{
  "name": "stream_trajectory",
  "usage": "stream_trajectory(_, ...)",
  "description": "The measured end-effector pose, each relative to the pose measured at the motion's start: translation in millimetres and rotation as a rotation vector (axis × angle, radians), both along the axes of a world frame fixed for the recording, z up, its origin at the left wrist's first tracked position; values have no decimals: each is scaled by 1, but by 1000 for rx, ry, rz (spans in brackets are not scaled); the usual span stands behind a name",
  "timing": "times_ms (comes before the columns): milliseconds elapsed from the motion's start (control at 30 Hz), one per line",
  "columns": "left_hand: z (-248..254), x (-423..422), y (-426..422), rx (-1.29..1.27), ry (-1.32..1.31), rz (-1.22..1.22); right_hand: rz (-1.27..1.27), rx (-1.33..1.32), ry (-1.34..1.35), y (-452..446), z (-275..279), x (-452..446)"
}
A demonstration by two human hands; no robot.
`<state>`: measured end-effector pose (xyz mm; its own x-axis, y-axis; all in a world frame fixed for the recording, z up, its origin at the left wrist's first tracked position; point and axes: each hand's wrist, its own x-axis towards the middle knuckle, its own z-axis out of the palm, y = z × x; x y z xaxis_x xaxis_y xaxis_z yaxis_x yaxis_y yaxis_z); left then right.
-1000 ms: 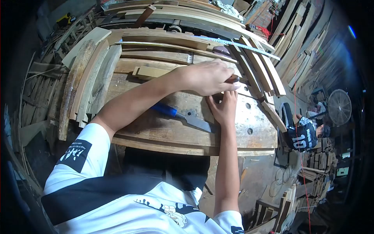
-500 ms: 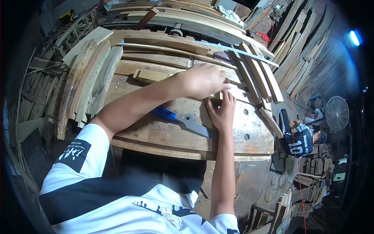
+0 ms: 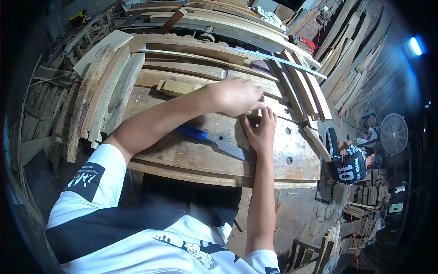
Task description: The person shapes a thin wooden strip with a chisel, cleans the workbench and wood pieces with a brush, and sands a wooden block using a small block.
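Observation:
My left hand [image 3: 237,96] is closed, knuckles up, over the wooden workbench [image 3: 182,155]; what its fingers grip is hidden and slightly blurred. Just below it, my right hand [image 3: 260,132] presses thumb and fingers around a small light wood piece [image 3: 256,112] on the bench, which shows only in part. The two hands nearly meet at their fingertips. A chisel with a blue handle [image 3: 194,132] and a broad flat blade [image 3: 230,148] lies under my left forearm, its tip close to my right wrist. Behind that forearm rests a short wooden block [image 3: 175,87].
Long wood strips [image 3: 196,52] line the back of the bench, with a pale measuring rule [image 3: 278,59] across them. More boards lie at the left [image 3: 107,93] and right [image 3: 299,84]. A person in a dark shirt [image 3: 349,168] sits at the right near a fan [image 3: 394,134].
My left hand has shifted slightly at the fingertips and its thumb has drawn in a little. My right hand stays in place.

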<state>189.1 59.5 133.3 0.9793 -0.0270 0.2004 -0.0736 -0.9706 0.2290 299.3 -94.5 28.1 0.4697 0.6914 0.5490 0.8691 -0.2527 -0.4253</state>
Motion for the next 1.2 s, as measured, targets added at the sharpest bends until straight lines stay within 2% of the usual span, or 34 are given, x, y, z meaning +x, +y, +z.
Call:
stream_trajectory(67,-2,6,-9,1,-47,-143,20,-39,-15,-2,-4,4)
stream_trajectory(167,16,2,-34,-357,-42,-182,89,-10,19,-1,-11,9)
stream_trajectory(200,15,3,-37,-435,-113,-199,102,6,66,-1,-11,9)
stream_trajectory(300,18,4,-32,-432,-115,-159,117,-12,93,-1,-8,10)
stream_trajectory(400,25,-2,-27,-198,-30,-50,52,-40,-19,-3,-5,8)
stream_trajectory(533,11,-3,-11,-21,113,42,12,4,-38,1,-6,5)
stream_trajectory(633,19,-2,-23,-137,91,-11,57,-51,76,-1,-12,13)
stream_trajectory(700,18,2,-28,-278,-38,-145,115,-89,191,-1,-14,15)
stream_trajectory(833,15,5,-31,-429,-153,-287,113,38,141,-1,-7,4)
stream_trajectory(933,19,7,-22,-471,-86,-278,99,-51,75,-4,-6,9)
stream_trajectory(1067,18,2,-7,-158,-105,-153,22,-20,-24,-1,1,1)
stream_trajectory(1200,14,-8,-3,-32,9,9,25,-7,31,2,0,2)
